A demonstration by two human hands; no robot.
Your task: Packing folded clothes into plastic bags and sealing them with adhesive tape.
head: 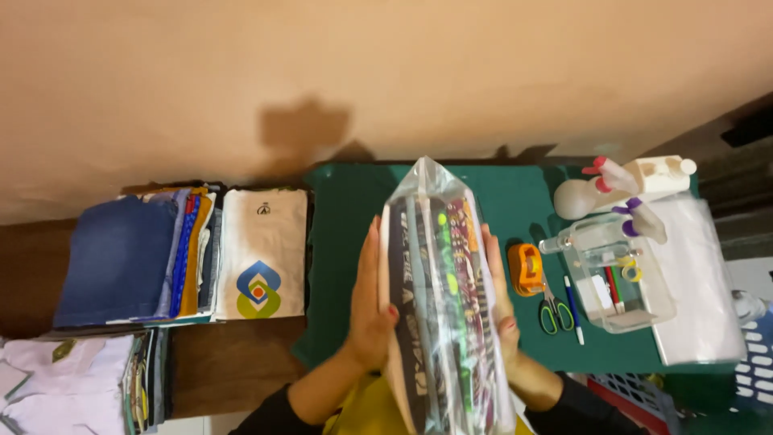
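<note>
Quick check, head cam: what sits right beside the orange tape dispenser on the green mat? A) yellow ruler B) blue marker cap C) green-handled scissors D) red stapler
C: the green-handled scissors lie on the green mat just below and right of the orange tape dispenser, with a blue pen beyond them.

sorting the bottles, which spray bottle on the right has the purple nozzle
The clear spray bottle, lying nearer the person beside the clear plastic box. The white spray bottle behind it has a pink-red nozzle instead.

Left hand (372,302): open, palm flat, fingers straight and together, pointing away from the body. Right hand (501,294): likewise flat, palm facing the left. Both forearms rose from below, dark-sleeved.
</note>
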